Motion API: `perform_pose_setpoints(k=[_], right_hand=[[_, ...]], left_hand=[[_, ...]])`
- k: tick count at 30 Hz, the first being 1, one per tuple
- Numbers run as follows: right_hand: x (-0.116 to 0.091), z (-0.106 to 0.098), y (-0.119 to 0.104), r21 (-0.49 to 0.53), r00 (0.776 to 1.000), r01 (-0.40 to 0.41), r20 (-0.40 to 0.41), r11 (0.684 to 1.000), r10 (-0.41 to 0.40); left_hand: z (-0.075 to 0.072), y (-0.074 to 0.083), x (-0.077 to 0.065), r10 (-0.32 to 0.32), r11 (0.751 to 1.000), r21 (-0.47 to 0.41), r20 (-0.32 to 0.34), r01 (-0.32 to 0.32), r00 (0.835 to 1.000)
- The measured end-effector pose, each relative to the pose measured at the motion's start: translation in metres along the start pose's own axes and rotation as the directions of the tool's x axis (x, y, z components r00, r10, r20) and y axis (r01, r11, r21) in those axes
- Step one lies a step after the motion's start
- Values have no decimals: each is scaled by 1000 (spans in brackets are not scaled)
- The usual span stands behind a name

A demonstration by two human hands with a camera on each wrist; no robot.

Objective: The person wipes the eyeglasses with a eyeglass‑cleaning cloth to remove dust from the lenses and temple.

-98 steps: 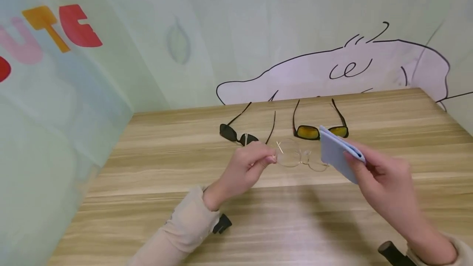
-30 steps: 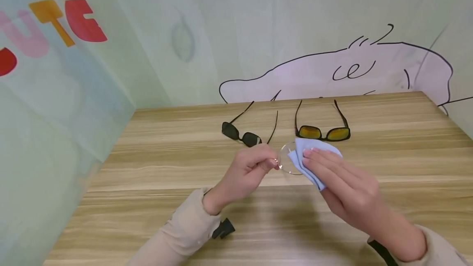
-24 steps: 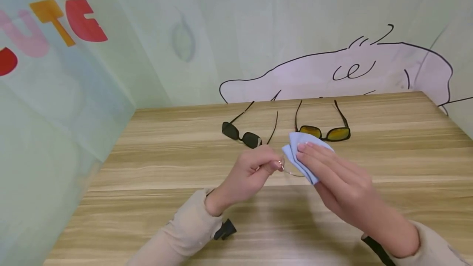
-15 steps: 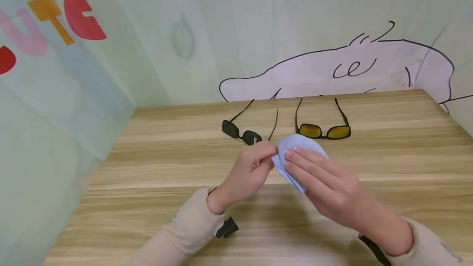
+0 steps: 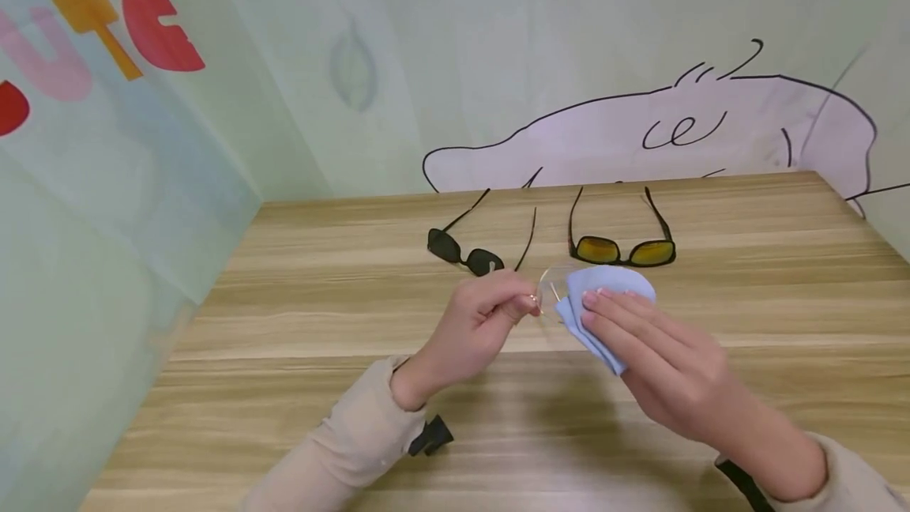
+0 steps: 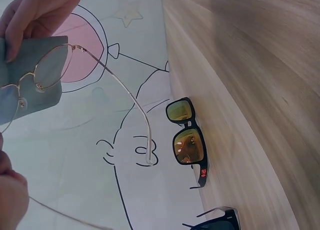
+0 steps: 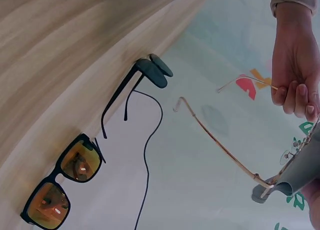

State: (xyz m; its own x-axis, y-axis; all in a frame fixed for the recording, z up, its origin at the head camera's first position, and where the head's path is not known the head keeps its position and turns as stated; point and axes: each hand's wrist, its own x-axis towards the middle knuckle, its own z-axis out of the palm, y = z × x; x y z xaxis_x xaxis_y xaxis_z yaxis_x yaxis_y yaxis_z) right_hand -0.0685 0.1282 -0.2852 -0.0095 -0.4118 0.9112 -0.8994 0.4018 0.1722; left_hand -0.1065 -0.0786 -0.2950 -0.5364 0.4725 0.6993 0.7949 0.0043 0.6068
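Thin gold-rimmed eyeglasses (image 6: 52, 68) are held up above the table, their temples unfolded. My left hand (image 5: 475, 326) pinches them by the outer edge of one lens, near the hinge. My right hand (image 5: 678, 370) grips a folded light blue cloth (image 5: 620, 279) against the other end of the glasses. In the head view the cloth and fingers hide that far lens and the bridge. From the left wrist view, the cloth lies behind the lens on the right hand's side. The right wrist view shows one temple (image 7: 220, 144) pointing away from the cloth.
Beyond the hands, on the wood-grain table (image 5: 320, 283), black sunglasses with dark lenses (image 5: 444, 246) lie at the left. Black-framed sunglasses with yellow-orange lenses (image 5: 652, 253) lie to their right. A printed fabric backdrop (image 5: 455, 62) rises behind the table's far edge.
My right hand brought the cloth from beside the glasses onto them. It slid left up to my left hand, then back right, uncovering the near lens. My left hand stays nearly in place.
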Motion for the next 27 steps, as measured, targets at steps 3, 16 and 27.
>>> perform_pose_setpoints(k=[3,16,27], right_hand=[[3,-1,1,18,998,-64,-2,998,64],[9,9,-2,56,999,-15,33,998,13],[-1,2,-1,62,1000,25,13,998,-26]], left_hand=[[1,0,0,8,1000,-12,13,-8,1000],[10,2,0,5,994,109,-10,-4,1000],[2,3,1,-7,999,39,-32,8,999]])
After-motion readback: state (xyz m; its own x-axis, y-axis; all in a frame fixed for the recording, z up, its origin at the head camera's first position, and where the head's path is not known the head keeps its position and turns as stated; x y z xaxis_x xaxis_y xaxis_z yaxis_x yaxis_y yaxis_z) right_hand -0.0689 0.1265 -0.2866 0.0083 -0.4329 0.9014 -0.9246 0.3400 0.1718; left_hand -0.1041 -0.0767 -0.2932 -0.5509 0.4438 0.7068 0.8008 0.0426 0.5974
